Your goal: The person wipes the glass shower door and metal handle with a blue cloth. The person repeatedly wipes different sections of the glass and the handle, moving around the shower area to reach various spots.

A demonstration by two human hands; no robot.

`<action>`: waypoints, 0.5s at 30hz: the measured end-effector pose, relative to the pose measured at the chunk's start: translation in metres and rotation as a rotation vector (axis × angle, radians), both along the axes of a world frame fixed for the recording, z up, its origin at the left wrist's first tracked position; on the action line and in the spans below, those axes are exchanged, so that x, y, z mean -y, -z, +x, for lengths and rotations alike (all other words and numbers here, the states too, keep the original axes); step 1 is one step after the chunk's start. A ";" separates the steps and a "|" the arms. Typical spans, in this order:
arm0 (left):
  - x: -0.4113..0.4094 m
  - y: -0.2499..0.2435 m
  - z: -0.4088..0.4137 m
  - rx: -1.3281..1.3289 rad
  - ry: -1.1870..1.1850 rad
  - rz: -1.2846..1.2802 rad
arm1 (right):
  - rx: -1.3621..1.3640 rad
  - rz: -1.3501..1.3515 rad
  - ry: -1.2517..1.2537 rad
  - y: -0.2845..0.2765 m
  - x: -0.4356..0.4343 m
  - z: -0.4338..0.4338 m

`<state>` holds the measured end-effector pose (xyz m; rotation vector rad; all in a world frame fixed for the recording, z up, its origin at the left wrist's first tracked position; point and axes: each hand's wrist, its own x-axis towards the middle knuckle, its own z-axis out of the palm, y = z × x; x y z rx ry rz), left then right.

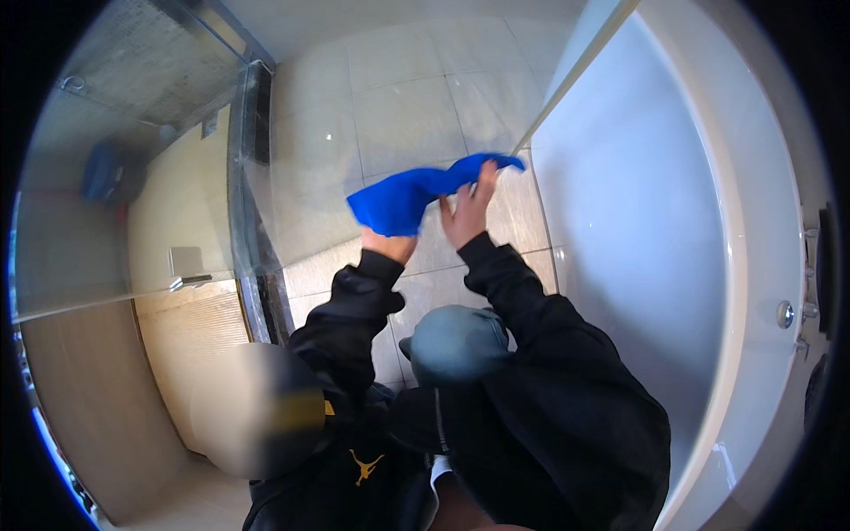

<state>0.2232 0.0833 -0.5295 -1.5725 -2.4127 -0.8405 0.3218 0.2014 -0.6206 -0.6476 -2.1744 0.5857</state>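
A blue cloth stretches between my two hands, along the edge of a clear glass pane. The cloth covers the fingers of my left hand, leaving only the back of the hand and wrist in sight. My right hand grips the cloth near its narrower right end, with the fingers somewhat spread. Both arms reach forward in black sleeves.
On the right stands a white bathtub with a metal fitting on its wall. Tiled floor lies below. A metal door handle and dark frame are at left. A grey-green rounded thing sits between my arms.
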 end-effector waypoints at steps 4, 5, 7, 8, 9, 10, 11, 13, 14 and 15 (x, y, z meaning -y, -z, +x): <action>0.078 0.002 -0.030 -0.317 -0.206 -0.032 | -0.040 0.314 -0.300 -0.047 0.047 -0.031; 0.087 -0.017 -0.036 -0.115 -0.309 0.022 | -0.008 0.274 -0.331 -0.074 0.054 -0.040; 0.075 -0.074 -0.045 -0.276 -0.212 0.254 | -0.100 0.362 -0.254 -0.131 0.051 -0.060; 0.071 -0.096 -0.047 -0.425 -0.244 0.292 | -0.171 0.410 -0.215 -0.156 0.045 -0.072; 0.058 -0.119 -0.043 -0.560 -0.297 0.271 | -0.242 0.440 -0.147 -0.183 0.036 -0.076; 0.045 -0.142 -0.039 -0.680 -0.358 0.235 | -0.311 0.462 -0.068 -0.208 0.025 -0.076; 0.034 -0.162 -0.033 -0.794 -0.421 0.181 | -0.373 0.462 0.006 -0.228 0.014 -0.074; 0.011 -0.175 -0.016 -0.786 -0.433 0.116 | -0.458 0.411 0.094 -0.244 0.000 -0.065; 0.002 -0.168 -0.008 -0.673 -0.384 0.122 | -0.457 0.367 0.107 -0.237 -0.009 -0.057; -0.014 -0.137 -0.003 -0.279 -0.212 0.279 | -0.429 0.344 0.136 -0.222 -0.018 -0.048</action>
